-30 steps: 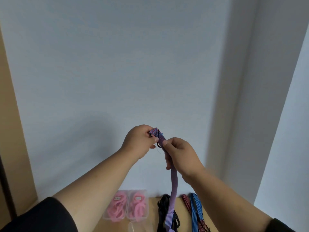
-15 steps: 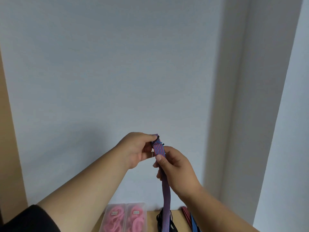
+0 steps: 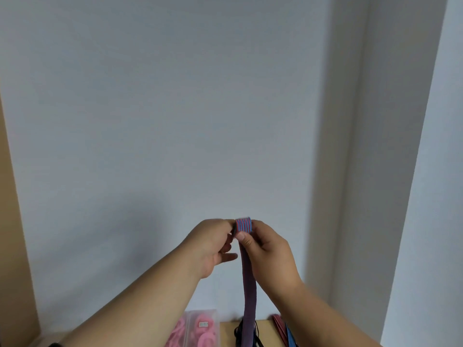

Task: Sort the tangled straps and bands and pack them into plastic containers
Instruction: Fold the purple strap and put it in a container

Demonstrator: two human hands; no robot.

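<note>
pale wall fills most of the view, with a wooden table (image 3: 265, 331) at 6 o'clock. both hands are raised before the wall. left hand (image 3: 213, 246) and right hand (image 3: 268, 249) pinch the folded top of a red-and-blue striped strap (image 3: 248, 284), which hangs straight down. clear containers (image 3: 198, 329) of pink bands sit at 7 o'clock, more straps (image 3: 285, 331) at 5 o'clock.

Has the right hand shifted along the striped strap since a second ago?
Yes. The right hand has climbed the striped strap; its thumb now presses just under the folded top end, beside the left hand.
</note>
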